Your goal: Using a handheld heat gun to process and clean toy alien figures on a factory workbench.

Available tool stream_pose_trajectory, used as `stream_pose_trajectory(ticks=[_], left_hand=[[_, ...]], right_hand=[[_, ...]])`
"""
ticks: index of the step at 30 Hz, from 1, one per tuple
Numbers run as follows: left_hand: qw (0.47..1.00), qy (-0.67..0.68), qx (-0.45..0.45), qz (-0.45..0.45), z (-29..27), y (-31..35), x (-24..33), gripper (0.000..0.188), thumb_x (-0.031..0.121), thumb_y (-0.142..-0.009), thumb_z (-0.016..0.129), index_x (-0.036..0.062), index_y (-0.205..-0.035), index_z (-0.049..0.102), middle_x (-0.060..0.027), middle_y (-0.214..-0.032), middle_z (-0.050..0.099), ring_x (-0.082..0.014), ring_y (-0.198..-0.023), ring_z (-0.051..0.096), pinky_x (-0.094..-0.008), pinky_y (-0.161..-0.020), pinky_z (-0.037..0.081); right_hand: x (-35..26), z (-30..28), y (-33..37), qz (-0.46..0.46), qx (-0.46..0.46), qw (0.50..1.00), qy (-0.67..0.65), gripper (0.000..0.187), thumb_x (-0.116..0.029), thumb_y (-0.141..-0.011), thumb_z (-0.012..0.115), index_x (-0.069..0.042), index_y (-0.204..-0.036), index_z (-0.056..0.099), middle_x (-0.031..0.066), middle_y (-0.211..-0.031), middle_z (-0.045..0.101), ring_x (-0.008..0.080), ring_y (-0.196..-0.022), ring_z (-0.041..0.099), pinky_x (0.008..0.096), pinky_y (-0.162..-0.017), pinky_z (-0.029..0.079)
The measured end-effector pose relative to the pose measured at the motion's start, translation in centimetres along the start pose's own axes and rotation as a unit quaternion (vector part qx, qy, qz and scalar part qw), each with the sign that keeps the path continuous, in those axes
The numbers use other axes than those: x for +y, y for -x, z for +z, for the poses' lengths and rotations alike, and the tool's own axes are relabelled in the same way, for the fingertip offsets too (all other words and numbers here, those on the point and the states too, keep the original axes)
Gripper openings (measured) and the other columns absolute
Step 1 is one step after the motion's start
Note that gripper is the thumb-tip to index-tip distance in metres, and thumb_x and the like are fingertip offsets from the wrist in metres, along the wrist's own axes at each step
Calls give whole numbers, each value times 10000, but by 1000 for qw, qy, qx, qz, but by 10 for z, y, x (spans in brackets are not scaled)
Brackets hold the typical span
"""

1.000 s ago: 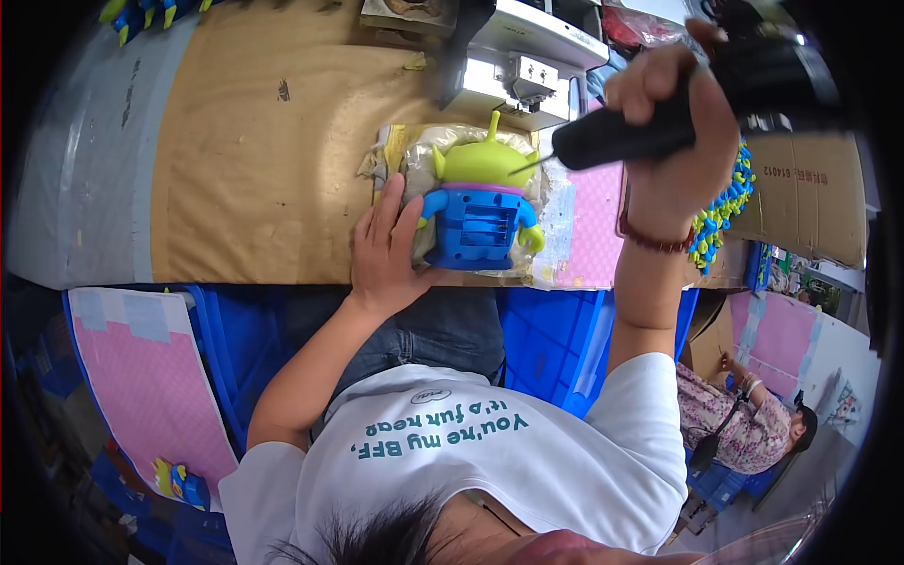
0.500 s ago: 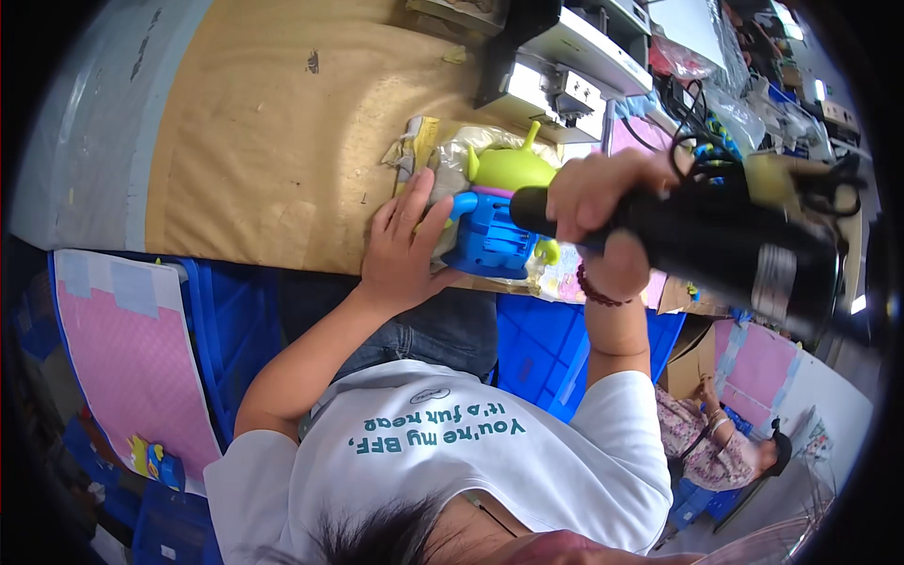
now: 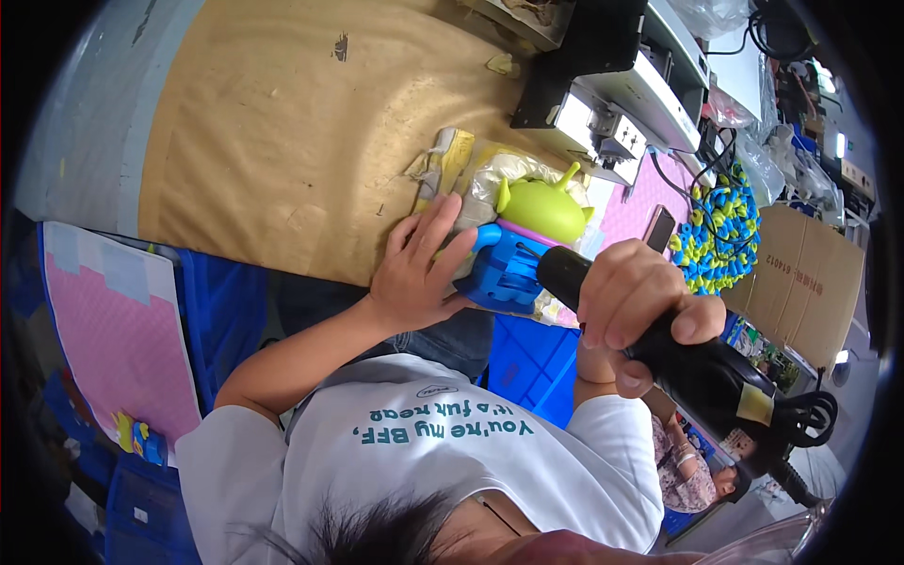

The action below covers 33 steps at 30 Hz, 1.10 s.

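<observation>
A toy figure [image 3: 544,209] with a lime-green head and blue body lies on a plastic-covered pad [image 3: 484,193] near the table's front edge. Its ribbed blue back faces up. My left hand [image 3: 424,264] rests against its left side, fingers spread, touching the blue arm. My right hand [image 3: 633,303] is wrapped round a black corded electric screwdriver [image 3: 708,365]. The tool's thin tip points at the toy's back; whether it touches a screw I cannot tell.
Brown paper covers the table [image 3: 282,141]. A white-and-black machine [image 3: 603,127] stands beyond the toy. Right of it are a phone [image 3: 659,229], a heap of blue and green parts [image 3: 723,226] and a cardboard box [image 3: 799,282]. A co-worker [image 3: 686,471] sits at lower right.
My right hand has turned the electric screwdriver so its rear end slopes lower right, and its blur is gone. The whole view has shifted slightly. My left hand stays beside the toy.
</observation>
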State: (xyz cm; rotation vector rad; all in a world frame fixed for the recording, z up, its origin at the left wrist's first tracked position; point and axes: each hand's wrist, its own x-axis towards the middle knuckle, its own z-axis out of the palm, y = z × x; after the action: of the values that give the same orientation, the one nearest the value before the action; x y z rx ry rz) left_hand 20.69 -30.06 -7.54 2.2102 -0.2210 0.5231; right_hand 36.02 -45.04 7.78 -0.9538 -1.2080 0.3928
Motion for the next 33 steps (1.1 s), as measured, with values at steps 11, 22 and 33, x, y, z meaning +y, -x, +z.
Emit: stream_pose_trajectory(ticks=[11, 22, 33], left_hand=[[1000, 13, -10, -9, -2, -1, -2, 930, 365, -649, 827, 67, -1414, 390, -278, -1509, 338, -420, -1343, 434, -486, -1034, 347], [987, 140, 26, -75, -15, -12, -6, 526, 164, -756, 762, 56, -1252, 622, -192, -1390, 543, -325, -1281, 536, -400, -983, 408], [991, 126, 1, -37, -25, -20, -14, 443, 28, -761, 719, 60, -1199, 664, -175, -1327, 599, -328, -1201, 608, -374, -897, 474]], right_hand=[[-4, -5, 2, 38, -7, 999, 4, 610, -122, -832, 750, -191, -1331, 406, 72, -822, 646, 201, -611, 669, 323, -529, 546], [5, 5, 4, 10, 59, 998, -13, 646, -120, -837, 758, -192, -1379, 414, 72, -837, 657, 198, -626, 678, 307, -534, 554], [6, -6, -5, 36, -20, 998, -40, 523, -93, -821, 762, -158, -1255, 476, 90, -806, 664, 199, -620, 676, 312, -530, 552]])
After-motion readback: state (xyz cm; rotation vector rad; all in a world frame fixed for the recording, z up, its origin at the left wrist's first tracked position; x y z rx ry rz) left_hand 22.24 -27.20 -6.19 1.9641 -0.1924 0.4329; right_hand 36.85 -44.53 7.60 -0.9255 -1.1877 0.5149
